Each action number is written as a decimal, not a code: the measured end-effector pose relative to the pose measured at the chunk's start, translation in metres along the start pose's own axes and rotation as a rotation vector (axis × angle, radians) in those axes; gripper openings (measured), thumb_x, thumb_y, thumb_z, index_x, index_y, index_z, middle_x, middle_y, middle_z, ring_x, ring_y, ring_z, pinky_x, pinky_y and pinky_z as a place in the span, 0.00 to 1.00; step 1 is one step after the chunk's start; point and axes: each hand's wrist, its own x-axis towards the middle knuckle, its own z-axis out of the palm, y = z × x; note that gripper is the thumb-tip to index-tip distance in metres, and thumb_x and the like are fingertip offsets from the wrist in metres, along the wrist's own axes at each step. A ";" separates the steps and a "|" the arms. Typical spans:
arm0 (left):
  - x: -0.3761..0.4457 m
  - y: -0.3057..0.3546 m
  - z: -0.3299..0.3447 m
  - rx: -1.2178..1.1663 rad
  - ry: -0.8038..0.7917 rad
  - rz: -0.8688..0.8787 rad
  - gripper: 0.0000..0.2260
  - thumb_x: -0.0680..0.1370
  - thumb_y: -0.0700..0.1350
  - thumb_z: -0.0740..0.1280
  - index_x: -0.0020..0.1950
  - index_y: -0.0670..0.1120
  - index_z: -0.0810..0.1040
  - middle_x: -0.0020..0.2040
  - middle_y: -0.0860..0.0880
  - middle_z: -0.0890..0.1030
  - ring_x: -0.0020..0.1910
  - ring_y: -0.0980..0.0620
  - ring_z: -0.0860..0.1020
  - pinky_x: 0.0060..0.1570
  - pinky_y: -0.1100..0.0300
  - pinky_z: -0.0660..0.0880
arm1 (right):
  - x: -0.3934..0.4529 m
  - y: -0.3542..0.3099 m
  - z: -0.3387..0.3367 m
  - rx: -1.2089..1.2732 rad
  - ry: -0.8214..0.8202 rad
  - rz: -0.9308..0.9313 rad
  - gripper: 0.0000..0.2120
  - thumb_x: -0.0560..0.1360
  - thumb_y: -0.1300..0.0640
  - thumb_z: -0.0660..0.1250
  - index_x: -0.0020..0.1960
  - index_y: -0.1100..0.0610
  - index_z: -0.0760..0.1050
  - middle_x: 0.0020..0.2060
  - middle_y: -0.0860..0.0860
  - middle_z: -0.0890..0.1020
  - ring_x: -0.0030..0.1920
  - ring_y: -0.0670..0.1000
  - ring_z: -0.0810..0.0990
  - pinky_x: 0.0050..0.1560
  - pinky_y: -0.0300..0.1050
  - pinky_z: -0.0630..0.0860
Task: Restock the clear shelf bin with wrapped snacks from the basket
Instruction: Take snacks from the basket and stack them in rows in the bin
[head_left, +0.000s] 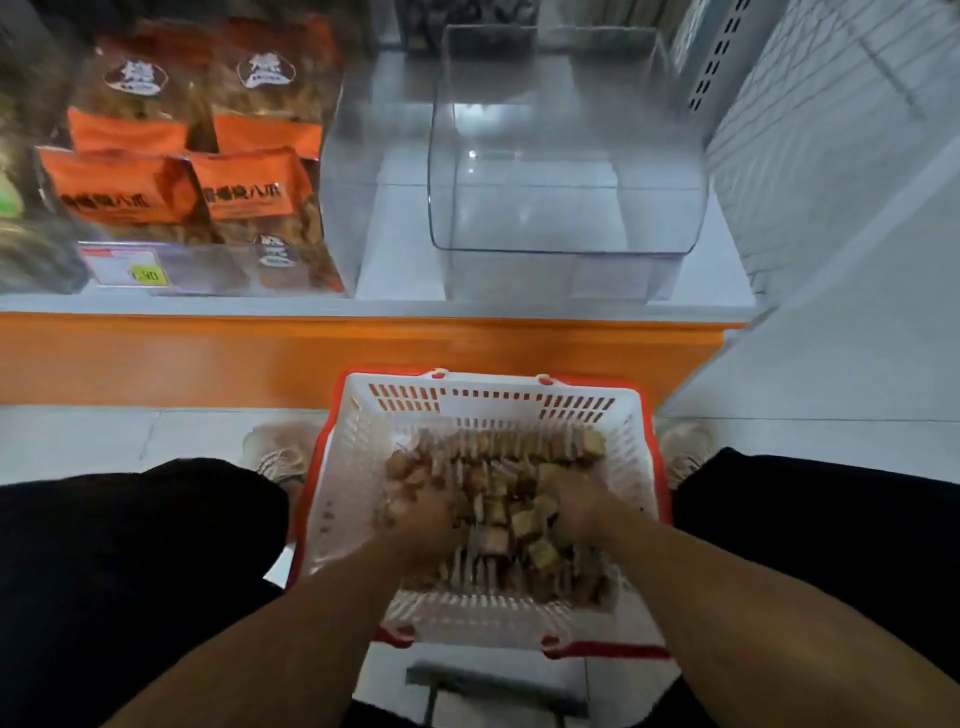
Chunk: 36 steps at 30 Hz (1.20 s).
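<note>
While the person crouches before the low shelf, both forearms reach down into the white basket (480, 405) with its red rim, which sits on the tiled floor between the knees. The left hand (423, 514) and the right hand (574, 506) are both buried among the wrapped snacks (511, 483), small brownish and tan cubes heaped across the basket's bottom. The fingers of each hand curve downward into the pile and touch the snacks, but motion blur and the surrounding pieces hide the fingertips, so whether either hand actually has hold of any snack cannot be told. Some snacks lie between the two hands; more lie beyond them toward the basket's far wall. The clear shelf bin (566, 171) stands on the white shelf (400, 260) above and beyond the basket, toward the shelf's right end, and no snacks show inside it. To its left stand orange snack bags (244, 187) behind a yellow price tag (149, 274). The shelf's front face is an orange panel (208, 353). A beige shoe (283, 452) shows just left of the basket.
</note>
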 end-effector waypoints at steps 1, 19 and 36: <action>0.005 -0.003 0.008 -0.012 -0.052 0.035 0.17 0.78 0.45 0.69 0.67 0.47 0.78 0.65 0.44 0.80 0.65 0.43 0.78 0.64 0.48 0.75 | 0.012 0.001 0.007 -0.039 -0.041 -0.033 0.28 0.72 0.54 0.71 0.71 0.50 0.71 0.69 0.58 0.71 0.69 0.63 0.71 0.67 0.56 0.72; 0.062 -0.011 0.033 0.027 -0.026 -0.068 0.44 0.74 0.54 0.74 0.82 0.59 0.50 0.77 0.41 0.62 0.68 0.36 0.73 0.63 0.47 0.76 | 0.089 -0.035 0.031 -0.140 0.140 -0.196 0.38 0.76 0.56 0.67 0.80 0.42 0.53 0.77 0.52 0.57 0.76 0.61 0.59 0.63 0.61 0.74; 0.099 -0.023 0.041 -0.328 0.026 -0.041 0.24 0.78 0.39 0.68 0.74 0.47 0.70 0.62 0.40 0.81 0.58 0.37 0.81 0.53 0.45 0.80 | 0.114 -0.037 0.056 0.296 -0.002 -0.159 0.22 0.76 0.57 0.69 0.69 0.54 0.72 0.62 0.54 0.77 0.63 0.57 0.77 0.63 0.49 0.75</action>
